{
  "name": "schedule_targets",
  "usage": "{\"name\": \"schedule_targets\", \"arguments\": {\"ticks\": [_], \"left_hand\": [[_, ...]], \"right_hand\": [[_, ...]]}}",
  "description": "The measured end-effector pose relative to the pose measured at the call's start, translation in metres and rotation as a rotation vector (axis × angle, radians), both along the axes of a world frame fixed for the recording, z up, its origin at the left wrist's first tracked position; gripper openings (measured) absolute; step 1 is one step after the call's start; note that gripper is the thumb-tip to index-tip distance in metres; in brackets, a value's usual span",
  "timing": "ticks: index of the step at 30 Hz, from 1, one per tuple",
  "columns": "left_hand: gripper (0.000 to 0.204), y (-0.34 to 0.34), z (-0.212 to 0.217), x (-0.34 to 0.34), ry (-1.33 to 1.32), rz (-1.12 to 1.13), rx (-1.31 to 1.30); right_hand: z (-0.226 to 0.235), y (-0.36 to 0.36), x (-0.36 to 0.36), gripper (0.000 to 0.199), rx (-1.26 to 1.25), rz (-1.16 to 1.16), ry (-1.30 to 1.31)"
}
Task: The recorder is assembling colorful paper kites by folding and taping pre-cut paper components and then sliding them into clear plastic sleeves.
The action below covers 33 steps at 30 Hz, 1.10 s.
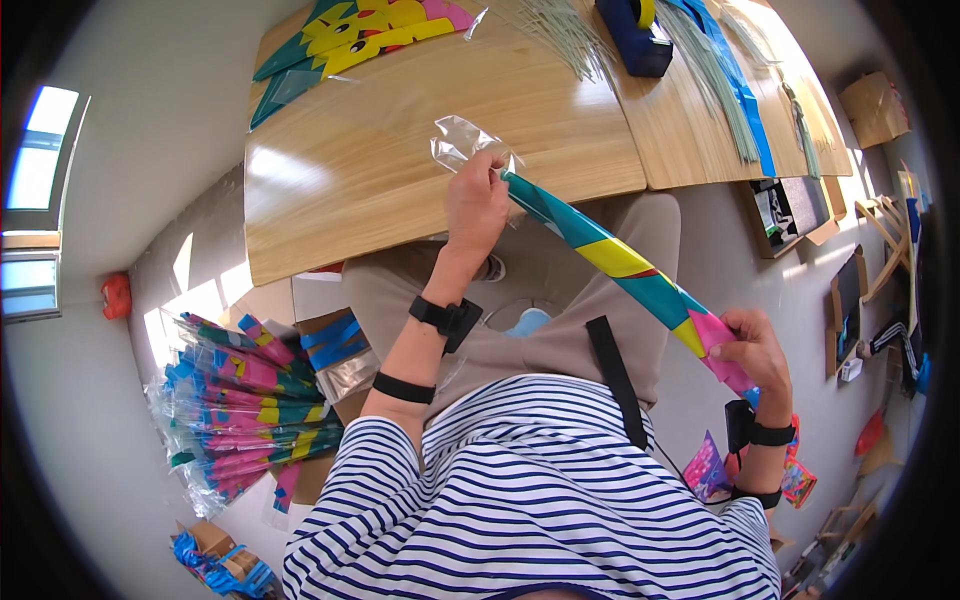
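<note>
Hands grip one rolled teal, yellow and pink paper kite (615, 262): left hand (476, 207) pinching its crinkled clear plastic sleeve (462, 142), right hand (755, 352) clamped on the pink end.

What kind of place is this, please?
Probably a small craft workshop for kites. The hands slide a rolled colourful kite into a clear plastic sleeve; bagged kites lie piled on the floor, thin sticks on the wooden table.

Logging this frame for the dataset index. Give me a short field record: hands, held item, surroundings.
left hand: grips the top end of the rolled kite, at the clear plastic sleeve
right hand: grips the pink lower end
rolled kite: teal, yellow, pink; slants above the lap
table: wooden; flat kite, thin rods
floor, left: pile of bagged kites
</note>
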State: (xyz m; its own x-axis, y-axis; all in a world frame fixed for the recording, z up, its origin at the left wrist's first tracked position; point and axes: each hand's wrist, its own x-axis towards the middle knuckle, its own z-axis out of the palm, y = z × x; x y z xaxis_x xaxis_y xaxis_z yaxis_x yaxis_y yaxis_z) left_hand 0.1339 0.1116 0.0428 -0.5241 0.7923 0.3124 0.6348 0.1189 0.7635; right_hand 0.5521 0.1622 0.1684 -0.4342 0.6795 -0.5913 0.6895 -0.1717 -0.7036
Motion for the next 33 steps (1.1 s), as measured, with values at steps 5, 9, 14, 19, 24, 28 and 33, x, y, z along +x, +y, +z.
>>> {"name": "schedule_targets", "arguments": {"ticks": [5, 9, 14, 19, 24, 28, 33], "left_hand": [[0.022, -0.010, -0.004, 0.001, -0.110, -0.003, -0.038], [0.014, -0.016, 0.000, 0.009, -0.148, -0.001, -0.072], [0.020, -0.022, 0.002, 0.009, -0.356, 0.060, -0.040], [0.031, -0.041, 0.001, 0.014, -0.308, 0.203, -0.135], [0.030, -0.073, -0.023, 0.016, -0.665, 0.247, -0.250], [0.025, -0.070, -0.021, 0.019, -1.285, 0.170, -0.108], [0.022, -0.064, -0.021, 0.022, -1.438, 0.061, -0.075]], "right_hand": [[-0.007, -0.006, -0.008, 0.022, -0.097, -0.009, 0.027], [-0.014, -0.004, -0.009, 0.021, -0.099, 0.037, 0.000], [-0.015, -0.006, 0.006, 0.023, -0.160, -0.029, 0.058], [-0.019, -0.009, 0.009, 0.024, -0.165, -0.068, 0.063], [-0.025, -0.009, 0.007, 0.025, -0.157, -0.039, 0.054], [-0.026, -0.009, 0.005, 0.026, -0.184, -0.050, 0.059], [-0.030, -0.009, 0.004, 0.027, -0.207, -0.049, 0.066]]}}
